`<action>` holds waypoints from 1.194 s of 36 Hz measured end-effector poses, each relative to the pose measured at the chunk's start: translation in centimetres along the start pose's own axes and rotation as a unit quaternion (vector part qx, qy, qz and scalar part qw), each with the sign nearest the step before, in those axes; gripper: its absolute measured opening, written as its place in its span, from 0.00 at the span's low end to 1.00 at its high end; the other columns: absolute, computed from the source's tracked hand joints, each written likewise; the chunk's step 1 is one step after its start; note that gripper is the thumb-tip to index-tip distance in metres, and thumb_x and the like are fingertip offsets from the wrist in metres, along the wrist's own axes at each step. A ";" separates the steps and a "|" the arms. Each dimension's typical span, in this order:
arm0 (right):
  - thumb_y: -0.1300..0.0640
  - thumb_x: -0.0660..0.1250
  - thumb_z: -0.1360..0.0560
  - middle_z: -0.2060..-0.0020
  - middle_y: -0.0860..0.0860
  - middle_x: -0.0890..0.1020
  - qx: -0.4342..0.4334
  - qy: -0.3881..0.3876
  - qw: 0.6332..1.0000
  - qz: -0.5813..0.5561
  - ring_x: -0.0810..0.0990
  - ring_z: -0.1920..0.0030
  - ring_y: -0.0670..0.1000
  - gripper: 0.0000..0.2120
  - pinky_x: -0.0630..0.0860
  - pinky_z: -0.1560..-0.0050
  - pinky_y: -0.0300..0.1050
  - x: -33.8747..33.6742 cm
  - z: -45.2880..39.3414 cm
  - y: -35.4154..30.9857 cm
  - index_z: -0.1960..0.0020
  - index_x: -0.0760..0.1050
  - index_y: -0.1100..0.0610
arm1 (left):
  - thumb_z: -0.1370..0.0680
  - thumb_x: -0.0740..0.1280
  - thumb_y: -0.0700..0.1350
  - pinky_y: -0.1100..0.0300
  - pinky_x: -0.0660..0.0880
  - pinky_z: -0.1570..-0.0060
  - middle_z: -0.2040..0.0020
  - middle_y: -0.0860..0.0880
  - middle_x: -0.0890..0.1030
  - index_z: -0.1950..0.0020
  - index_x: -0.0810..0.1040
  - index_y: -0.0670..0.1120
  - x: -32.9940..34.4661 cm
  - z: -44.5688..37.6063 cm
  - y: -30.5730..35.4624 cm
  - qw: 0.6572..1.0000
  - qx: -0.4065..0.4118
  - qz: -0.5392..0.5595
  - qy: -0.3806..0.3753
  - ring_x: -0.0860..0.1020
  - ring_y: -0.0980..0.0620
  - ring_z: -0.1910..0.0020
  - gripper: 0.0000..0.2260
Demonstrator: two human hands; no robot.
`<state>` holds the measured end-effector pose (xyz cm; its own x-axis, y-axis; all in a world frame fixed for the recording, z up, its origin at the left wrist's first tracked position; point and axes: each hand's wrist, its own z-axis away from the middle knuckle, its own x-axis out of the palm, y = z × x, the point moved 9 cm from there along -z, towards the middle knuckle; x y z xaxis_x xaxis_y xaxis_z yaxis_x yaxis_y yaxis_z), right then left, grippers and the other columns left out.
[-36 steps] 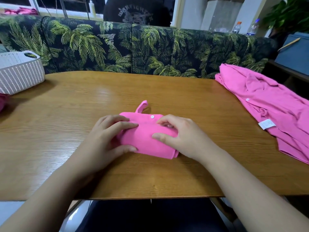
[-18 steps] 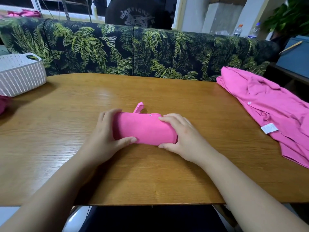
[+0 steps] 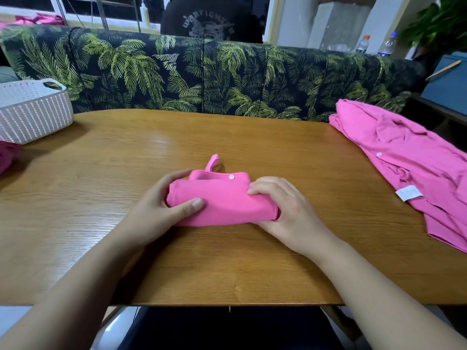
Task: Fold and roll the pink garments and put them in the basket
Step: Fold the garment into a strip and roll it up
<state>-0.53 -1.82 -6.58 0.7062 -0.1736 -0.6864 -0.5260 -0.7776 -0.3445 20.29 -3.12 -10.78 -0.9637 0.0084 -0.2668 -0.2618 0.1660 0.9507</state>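
Centrally on the oval wooden table (image 3: 252, 261), a rolled bright-pink garment (image 3: 222, 203) is gripped at its ends by the left hand (image 3: 156, 210) and the right hand (image 3: 285, 210), well apart from the white woven plastic basket (image 3: 32, 114).

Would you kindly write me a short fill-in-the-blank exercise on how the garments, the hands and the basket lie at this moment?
1. Both hands grip the rolled pink garment, the left hand at its left end and the right hand at its ____ end.
2. The white basket stands at the table's far ____ corner.
3. The unfolded pink garment lies at the table's ____ side.
4. A white ____ shows on top of the rolled garment.

Missing words: right; left; right; button
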 end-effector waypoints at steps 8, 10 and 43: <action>0.51 0.74 0.32 0.42 0.41 0.73 0.007 -0.049 0.999 -0.013 0.73 0.39 0.44 0.25 0.66 0.36 0.36 -0.4 0.2 -0.1 0.38 0.70 0.50 | 0.44 0.77 0.63 0.71 0.73 0.62 0.58 0.64 0.79 0.48 0.75 0.55 0.2 -0.1 0.7 0.998 0.053 -0.020 -0.014 0.76 0.66 0.62 0.29; 0.44 0.73 0.34 0.41 0.38 0.73 0.049 -0.077 0.996 -0.022 0.72 0.39 0.42 0.27 0.66 0.37 0.34 0.0 0.8 0.6 0.38 0.69 0.46 | 0.47 0.75 0.72 0.67 0.74 0.62 0.58 0.61 0.79 0.50 0.75 0.56 0.1 -0.3 0.7 0.997 0.057 -0.034 -0.026 0.75 0.63 0.63 0.33; 0.18 0.46 0.36 0.55 0.45 0.83 0.251 -0.171 0.937 -0.175 0.79 0.53 0.41 0.44 0.72 0.50 0.38 2.6 1.8 3.3 0.41 0.74 0.51 | 0.45 0.70 0.76 0.62 0.74 0.62 0.51 0.60 0.76 0.50 0.69 0.62 -0.8 1.2 1.4 0.985 0.065 -0.134 -0.085 0.76 0.55 0.58 0.30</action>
<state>-1.27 -3.79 -10.63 0.7294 0.3091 -0.6103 -0.5076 -0.3535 -0.7857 20.73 -1.66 -9.40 -0.8355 0.1096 -0.5384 -0.4859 0.3101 0.8172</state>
